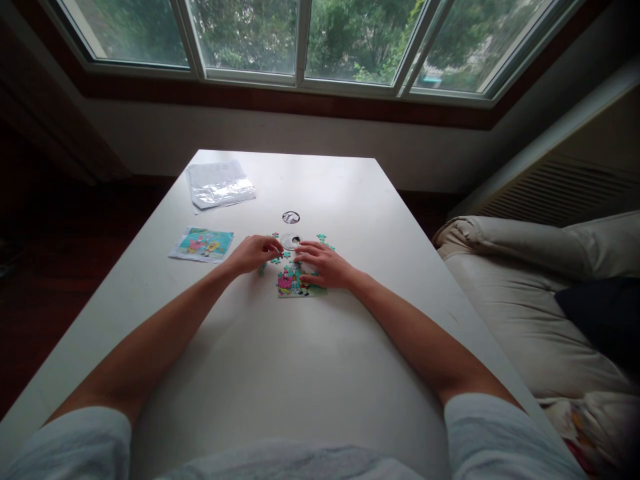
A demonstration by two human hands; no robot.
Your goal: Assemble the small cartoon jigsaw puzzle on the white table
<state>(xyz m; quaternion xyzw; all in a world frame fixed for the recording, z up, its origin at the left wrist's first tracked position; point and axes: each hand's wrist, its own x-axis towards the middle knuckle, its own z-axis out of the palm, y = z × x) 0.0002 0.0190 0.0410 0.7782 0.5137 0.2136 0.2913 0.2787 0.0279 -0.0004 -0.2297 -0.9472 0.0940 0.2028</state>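
Note:
A partly joined jigsaw puzzle (pixel 289 285) with cartoon figures lies on the white table. My right hand (pixel 327 265) rests palm down over its right side, fingers stretched out and apart, covering part of the picture. To the left, my left hand (pixel 255 253) is closed in a pinch, with a small puzzle piece (pixel 287 255) at its fingertips. Loose green puzzle pieces (pixel 321 237) are scattered beyond and beside both hands. Just past my fingertips is a round, pale disc-like thing (pixel 290 241) set on or in the tabletop.
A colourful picture sheet (pixel 204 244) lies left of my hands. Behind it are clear plastic wrappers (pixel 220 185). A round hole-like fitting (pixel 291 217) marks the white table (pixel 320 180). A beige sofa (pixel 515 300) stands at the right, and windows (pixel 350 40) are beyond.

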